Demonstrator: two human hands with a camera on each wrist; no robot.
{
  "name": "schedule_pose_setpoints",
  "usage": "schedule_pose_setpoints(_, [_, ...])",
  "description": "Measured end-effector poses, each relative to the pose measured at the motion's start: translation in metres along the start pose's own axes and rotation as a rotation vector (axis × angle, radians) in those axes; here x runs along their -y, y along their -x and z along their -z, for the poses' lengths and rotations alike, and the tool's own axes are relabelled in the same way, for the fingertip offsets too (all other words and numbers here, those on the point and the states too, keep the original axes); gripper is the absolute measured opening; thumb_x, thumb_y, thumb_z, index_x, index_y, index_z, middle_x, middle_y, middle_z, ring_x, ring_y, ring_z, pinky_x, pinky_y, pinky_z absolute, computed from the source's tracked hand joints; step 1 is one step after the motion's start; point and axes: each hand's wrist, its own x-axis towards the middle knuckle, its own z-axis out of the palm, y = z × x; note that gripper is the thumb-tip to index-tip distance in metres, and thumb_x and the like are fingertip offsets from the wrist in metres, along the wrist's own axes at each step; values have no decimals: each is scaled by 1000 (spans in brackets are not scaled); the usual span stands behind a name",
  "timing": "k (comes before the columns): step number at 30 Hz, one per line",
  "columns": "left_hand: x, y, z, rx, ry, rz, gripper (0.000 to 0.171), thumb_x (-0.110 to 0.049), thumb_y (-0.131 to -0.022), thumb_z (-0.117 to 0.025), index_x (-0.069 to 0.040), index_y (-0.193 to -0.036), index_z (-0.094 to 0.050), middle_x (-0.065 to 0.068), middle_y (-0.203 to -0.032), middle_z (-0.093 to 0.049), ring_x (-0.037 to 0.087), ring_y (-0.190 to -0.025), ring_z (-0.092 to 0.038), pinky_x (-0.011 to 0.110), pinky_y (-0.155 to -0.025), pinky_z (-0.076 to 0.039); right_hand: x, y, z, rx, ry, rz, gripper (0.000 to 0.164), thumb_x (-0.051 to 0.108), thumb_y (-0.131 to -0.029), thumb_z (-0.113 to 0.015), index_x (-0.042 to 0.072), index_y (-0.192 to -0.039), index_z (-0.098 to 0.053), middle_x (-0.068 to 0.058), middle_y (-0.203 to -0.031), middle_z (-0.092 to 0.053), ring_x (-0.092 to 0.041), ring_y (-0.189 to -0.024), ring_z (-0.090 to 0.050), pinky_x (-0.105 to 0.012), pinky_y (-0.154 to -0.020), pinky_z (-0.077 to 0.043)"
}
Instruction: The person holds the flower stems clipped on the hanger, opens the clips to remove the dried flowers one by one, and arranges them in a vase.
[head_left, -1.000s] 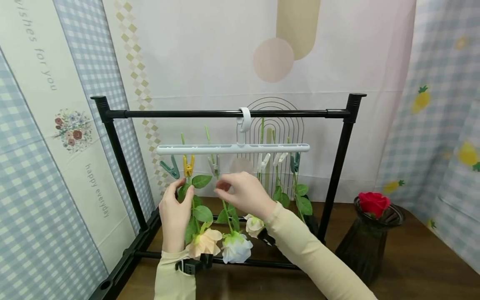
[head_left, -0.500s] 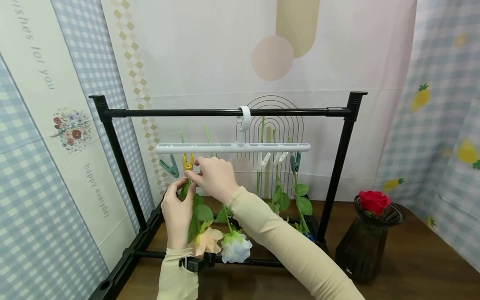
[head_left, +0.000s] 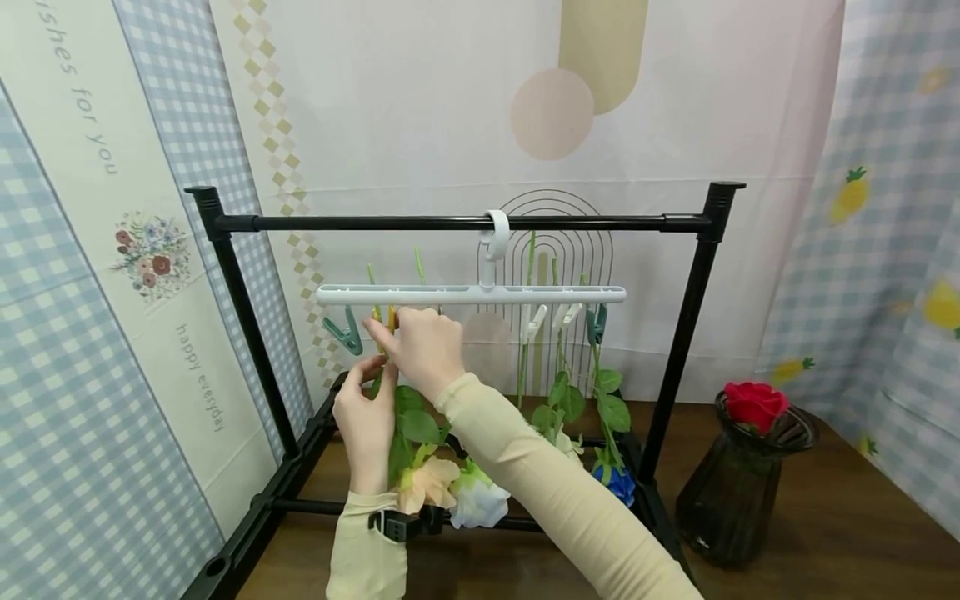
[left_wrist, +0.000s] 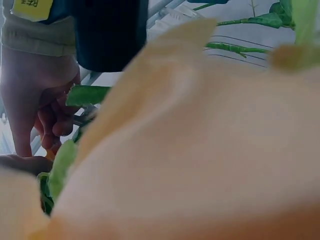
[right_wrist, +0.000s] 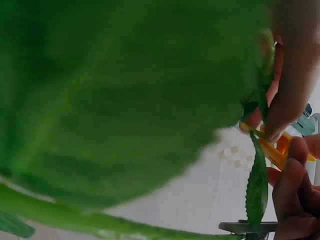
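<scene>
Head view: both hands meet left of centre, just below a pale grey plastic bar hanger (head_left: 450, 295) hooked on a black tubular rack (head_left: 360, 223).
Left hand (head_left: 367, 421): thumb and fingertips brought together on the thin green stem (head_left: 371, 273) of a peach-coloured rose (head_left: 429, 483).
Right hand (head_left: 431, 350): fingers bent in a pinch on a yellow plastic clip (head_left: 392, 317), largely covered; how far the clip's jaws part cannot be told.
Rose: bloom down, lower left of centre, beside a bluish-white rose (head_left: 480, 500); petals blur across most of the left wrist view.
Other clips: V-shaped teal clip (head_left: 345, 332) left of the yellow one; two white clips (head_left: 536, 322) right of centre.
Vase: dark glass vase (head_left: 727, 508) holding a red rose (head_left: 756, 405), lower right, on the brown wooden table (head_left: 862, 533).
</scene>
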Motion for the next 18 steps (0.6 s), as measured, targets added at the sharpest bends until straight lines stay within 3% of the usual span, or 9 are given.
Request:
schedule_pose_setpoints(5, [1, 0, -1, -62, 0, -53, 20, -16, -89, -70, -2, -104, -73, 19, -93, -71, 31, -84, -64, 28, -73, -46, -2, 2, -3, -42, -74, 8, 48, 45, -95, -57, 16, -57, -54, 3, -44, -44, -8, -37, -36, -17, -38, -17])
schedule_pose_setpoints(12, [6, -2, -1, -144, -36, -164, 14, -13, -87, -72, 0, -92, -77, 17, -84, -72, 16, -64, -55, 17, -62, -38, -3, 2, -3, -64, -175, 18, 48, 37, -94, -60, 16, -52, -48, 5, -45, -33, -7, -38, -30, -16, -40, -15])
schedule_pose_setpoints(15, [8, -3, -2, -156, -49, -173, 15, -13, -87, -72, 0, -90, -77, 16, -80, -72, 6, -61, -48, 17, -60, -36, -3, 2, -3, -58, -178, 16, 50, 36, -94, -60, 16, -51, -46, 5, -45, -34, -6, -37, -29, -15, -39, -15])
schedule_pose_setpoints(18, [9, -3, -1, -152, -59, -161, 15, -14, -87, -72, -1, -90, -77, 16, -79, -71, 7, -61, -48, 19, -60, -36, -3, 2, -3, -51, -174, 10, 50, 36, -95, -59, 15, -51, -48, 3, -46, -41, -6, -37, -31, -15, -39, -16])
